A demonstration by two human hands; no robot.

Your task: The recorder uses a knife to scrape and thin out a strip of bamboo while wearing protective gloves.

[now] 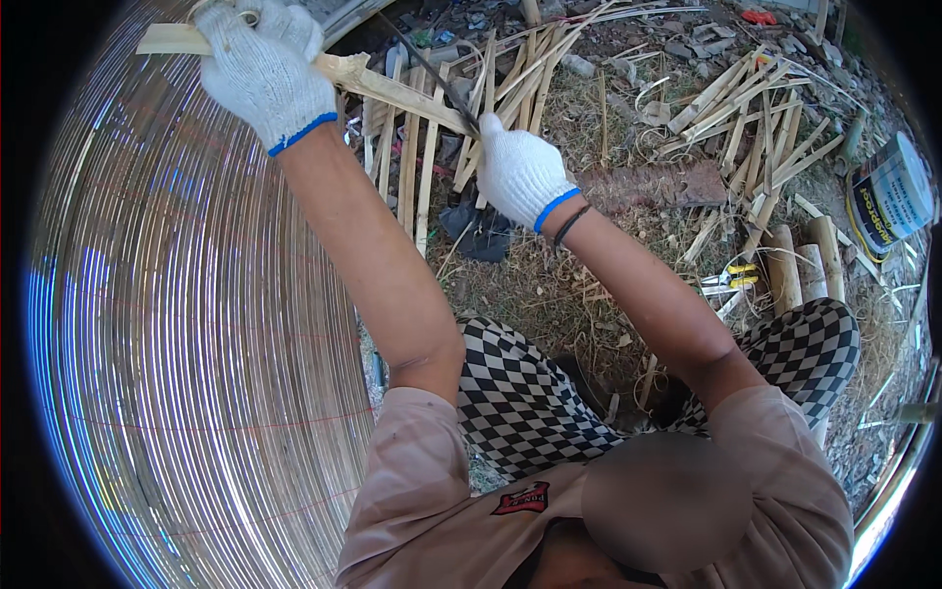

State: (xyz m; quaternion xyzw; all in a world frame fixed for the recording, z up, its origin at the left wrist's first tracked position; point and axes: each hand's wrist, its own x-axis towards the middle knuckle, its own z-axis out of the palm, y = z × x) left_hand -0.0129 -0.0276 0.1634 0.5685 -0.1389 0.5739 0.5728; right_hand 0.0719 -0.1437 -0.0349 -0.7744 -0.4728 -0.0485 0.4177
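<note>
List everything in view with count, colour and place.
Long split bamboo strip: one, pale, top left
Narrow metal blade: one, dark, top
Loose bamboo sticks: many, pale, top centre and right
Slatted screen: one, brownish, left
Rough slab: one, brown, right
Crumpled sheet: one, black, upper centre
Round bucket: one, white, black, blue, far right
Hand tool: one, yellow, right
Short round poles: about three, tan, right
Checkered trousers: one, black and white, lower centre
Left gloved hand: one, white, on strip
Right gloved hand: one, white, at blade

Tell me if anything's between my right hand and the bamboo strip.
Only the dark knife, at the lower end of the bamboo strip, right by your right hand. Nothing else visible is in the way.
</note>
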